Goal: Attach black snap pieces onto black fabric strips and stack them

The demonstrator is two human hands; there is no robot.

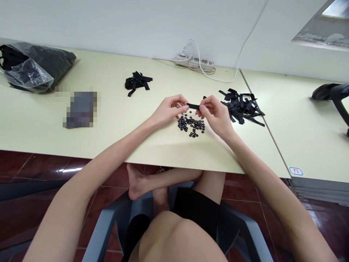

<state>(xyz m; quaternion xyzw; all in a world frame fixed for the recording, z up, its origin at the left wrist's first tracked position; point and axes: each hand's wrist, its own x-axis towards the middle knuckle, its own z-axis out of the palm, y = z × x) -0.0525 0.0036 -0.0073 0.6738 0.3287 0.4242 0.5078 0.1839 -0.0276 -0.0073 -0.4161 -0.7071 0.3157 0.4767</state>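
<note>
A short black fabric strip (193, 106) is stretched level between my two hands, above the table. My left hand (174, 106) pinches its left end between thumb and fingers. At the other end, my right hand (214, 112) grips it the same way. Just below the hands lies a loose pile of small black ring-shaped pieces (191, 124). Right of my right hand is a heap of black strips (242, 106), partly hidden behind that hand. A smaller bunch of black strips (137, 82) lies farther back on the left.
A clear plastic bag (38, 67) of black material sits at the far left of the pale table (114, 120). Near it lies a blurred dark flat object (80, 109). Against the wall is a power strip (195, 62) with a white cable. A black curved object (334, 92) stands at right.
</note>
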